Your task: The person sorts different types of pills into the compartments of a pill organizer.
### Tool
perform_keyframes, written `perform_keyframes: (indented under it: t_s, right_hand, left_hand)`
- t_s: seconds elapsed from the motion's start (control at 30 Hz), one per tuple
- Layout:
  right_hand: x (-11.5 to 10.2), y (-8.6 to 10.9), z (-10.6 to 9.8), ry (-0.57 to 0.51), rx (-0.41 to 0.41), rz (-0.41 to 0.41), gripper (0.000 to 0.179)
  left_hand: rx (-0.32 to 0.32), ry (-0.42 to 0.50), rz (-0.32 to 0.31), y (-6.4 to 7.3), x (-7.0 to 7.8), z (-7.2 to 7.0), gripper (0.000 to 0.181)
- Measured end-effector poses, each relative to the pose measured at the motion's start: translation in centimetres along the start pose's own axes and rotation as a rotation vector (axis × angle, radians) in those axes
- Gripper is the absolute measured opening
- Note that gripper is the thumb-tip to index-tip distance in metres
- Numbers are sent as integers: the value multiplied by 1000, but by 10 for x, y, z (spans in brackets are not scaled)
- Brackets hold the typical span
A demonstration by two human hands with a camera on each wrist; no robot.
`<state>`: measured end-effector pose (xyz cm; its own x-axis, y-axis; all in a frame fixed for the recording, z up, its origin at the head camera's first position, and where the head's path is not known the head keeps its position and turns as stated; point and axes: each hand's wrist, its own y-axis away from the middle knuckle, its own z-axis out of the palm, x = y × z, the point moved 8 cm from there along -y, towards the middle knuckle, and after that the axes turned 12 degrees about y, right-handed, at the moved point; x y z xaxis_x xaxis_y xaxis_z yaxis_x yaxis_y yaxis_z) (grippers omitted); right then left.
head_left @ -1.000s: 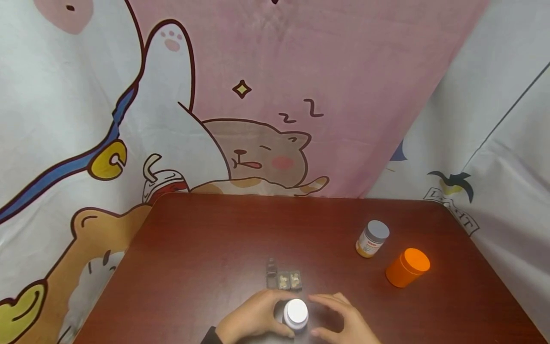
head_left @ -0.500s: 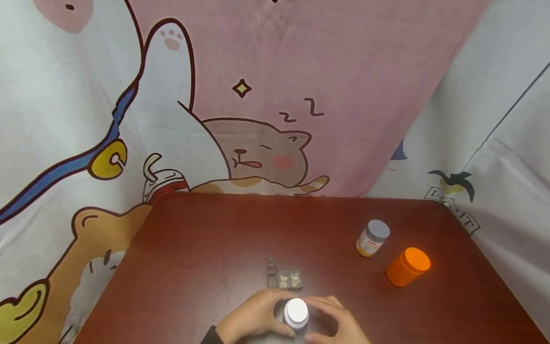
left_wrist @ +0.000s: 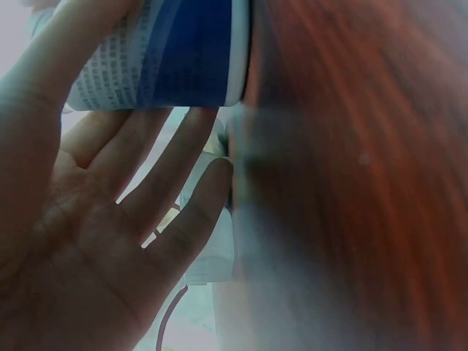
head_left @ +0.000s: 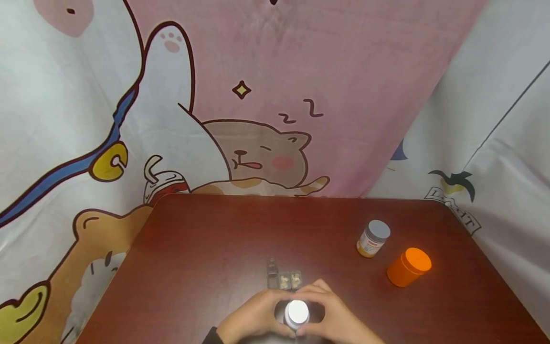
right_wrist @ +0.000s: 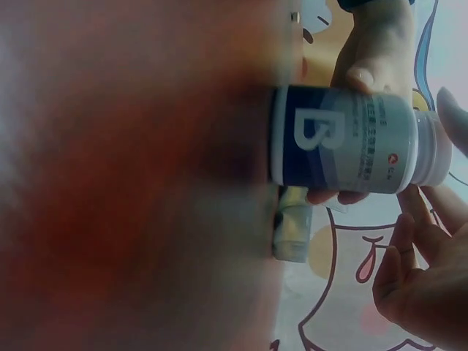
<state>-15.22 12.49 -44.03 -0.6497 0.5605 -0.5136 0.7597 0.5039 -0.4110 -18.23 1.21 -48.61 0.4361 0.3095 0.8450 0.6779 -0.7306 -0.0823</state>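
A white pill bottle [head_left: 297,314] with a blue and white label marked "B" [right_wrist: 319,131] stands upright at the table's near side, its base at the tabletop. My left hand [head_left: 253,317] grips the bottle's body from the left, thumb in front and fingers behind. In the left wrist view, the lower fingers of that hand [left_wrist: 95,212] spread below the bottle. From the right, my right hand [head_left: 335,315] pinches the white cap [right_wrist: 433,150] between thumb and fingers. Just beyond the bottle lies a small clear pill organizer [head_left: 284,281], one lid raised at its left.
On the right of the dark red table [head_left: 206,239] stand a grey-lidded jar [head_left: 372,238] and an orange bottle [head_left: 408,267]. A cartoon-printed cloth [head_left: 365,71] hangs behind and beside the table.
My right hand has moved left from beside the bottle, and its thumb and fingers have closed on the cap. The left hand has kept its grip on the bottle.
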Motion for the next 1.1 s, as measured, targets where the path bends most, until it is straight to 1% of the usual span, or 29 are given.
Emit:
perform_keyframes:
  t_s: [0.1,0.27,0.37,0.43,0.47,0.57,0.7,0.77,0.83,0.93,1.1]
  right_hand:
    - [-3,-4,1,3,-10,-22,55]
    - [-5,-9,3,-11,-27,-57,48]
    - [-5,-10,5,-21,-55,-42,47]
    - [-5,-9,4,-12,-54,-40,50]
    - [-5,-9,3,-4,-46,-37,52]
    - [-6,-5,-3,36,16,-32,55]
    - [-5,4,-12,78,116,38,54]
    - [-2,10,-15,98,146,91,51]
    - [0,16,-16,117,174,127,49]
    - [0,18,-15,116,177,140,46]
    - [-5,12,-11,78,154,81,50]
  left_hand:
    - [-3,6,-10,0,0,1,54]
    - [-11,22,-23,0,-1,2,46]
    - [-15,26,-20,-1,0,2,46]
    - [-16,21,-24,0,1,2,48]
    - [-16,17,-28,0,1,1,51]
    - [-9,8,-32,1,1,0,56]
    - [-5,2,-27,2,1,-1,61]
    - [-8,9,-37,2,0,0,62]
    - [-14,22,-48,1,-1,1,63]
    - [-16,33,-52,1,-2,1,63]
    - [-10,32,-30,1,-2,0,61]
